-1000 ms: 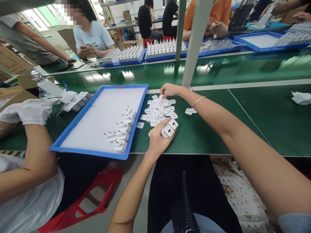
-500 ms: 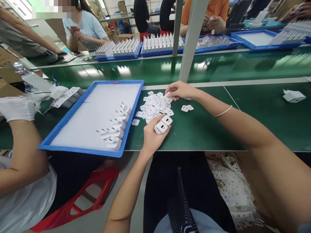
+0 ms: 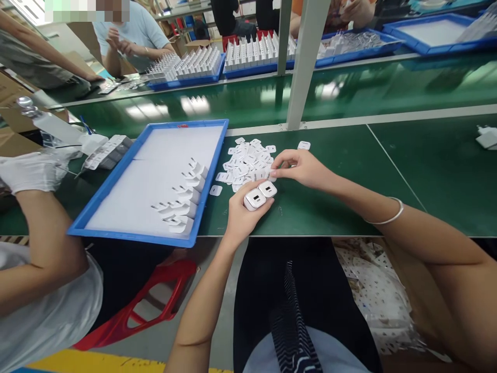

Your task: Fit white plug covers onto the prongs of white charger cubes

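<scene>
My left hand (image 3: 245, 210) is wrapped around two white USB chargers (image 3: 261, 195), held side by side with their port faces up. At the near right edge of a pile of small white cover plates (image 3: 248, 161), my right hand (image 3: 297, 168) pinches what looks like one plate between thumb and fingertips, just above the chargers. Its exact edges blend with the pile. Left of the pile, a blue-rimmed tray (image 3: 134, 239) holds several white plug chargers (image 3: 186, 194) with pins sticking up, grouped along its right side. One loose plate (image 3: 304, 145) lies beyond my right hand.
A white plug charger (image 3: 488, 137) lies at the far right of the green bench. A grey post (image 3: 303, 67) rises behind the pile. To the left is a co-worker's gloved hand (image 3: 31, 171), near wrapped grey parts (image 3: 111, 151). Trays of chargers (image 3: 198, 67) stand across the belt.
My right hand has come down and nearer to the chargers from the back of the pile. My left hand keeps its hold. The whole view has shifted a little.
</scene>
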`<state>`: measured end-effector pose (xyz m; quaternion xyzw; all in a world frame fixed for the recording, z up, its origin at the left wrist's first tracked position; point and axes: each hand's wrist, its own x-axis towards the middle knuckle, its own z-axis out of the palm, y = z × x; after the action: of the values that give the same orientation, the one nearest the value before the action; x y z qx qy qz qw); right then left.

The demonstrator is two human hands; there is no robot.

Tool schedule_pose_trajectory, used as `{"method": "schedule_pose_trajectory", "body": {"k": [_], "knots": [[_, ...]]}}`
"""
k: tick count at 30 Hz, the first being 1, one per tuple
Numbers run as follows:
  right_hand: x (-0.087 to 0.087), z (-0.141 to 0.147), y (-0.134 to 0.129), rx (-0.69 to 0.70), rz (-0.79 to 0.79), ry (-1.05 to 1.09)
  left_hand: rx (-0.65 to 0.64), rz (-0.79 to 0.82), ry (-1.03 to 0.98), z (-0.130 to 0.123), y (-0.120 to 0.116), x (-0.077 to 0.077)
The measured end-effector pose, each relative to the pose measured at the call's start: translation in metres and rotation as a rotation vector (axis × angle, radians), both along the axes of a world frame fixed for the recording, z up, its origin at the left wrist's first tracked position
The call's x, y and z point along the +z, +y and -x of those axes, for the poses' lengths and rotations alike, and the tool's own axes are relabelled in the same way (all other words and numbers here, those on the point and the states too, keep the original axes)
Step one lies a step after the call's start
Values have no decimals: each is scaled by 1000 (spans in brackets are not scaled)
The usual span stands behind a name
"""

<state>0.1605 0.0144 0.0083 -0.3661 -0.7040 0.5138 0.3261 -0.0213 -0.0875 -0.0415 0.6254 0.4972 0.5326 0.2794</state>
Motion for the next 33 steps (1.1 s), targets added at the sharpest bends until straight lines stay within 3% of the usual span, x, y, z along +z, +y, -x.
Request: {"method": "schedule_pose_trajectory", "body": {"k": [6, 11, 16, 33], "knots": [[20, -9, -29, -15, 195, 190, 32, -152, 52, 2, -4, 2], [5, 5, -55, -40, 321, 372, 115, -222, 61, 2, -6, 3], [-7, 13, -60, -20, 440, 470, 94, -275, 43, 0, -6, 3], [-6, 13, -62, 22, 384, 541, 58, -343, 22, -2, -4, 3]]}}
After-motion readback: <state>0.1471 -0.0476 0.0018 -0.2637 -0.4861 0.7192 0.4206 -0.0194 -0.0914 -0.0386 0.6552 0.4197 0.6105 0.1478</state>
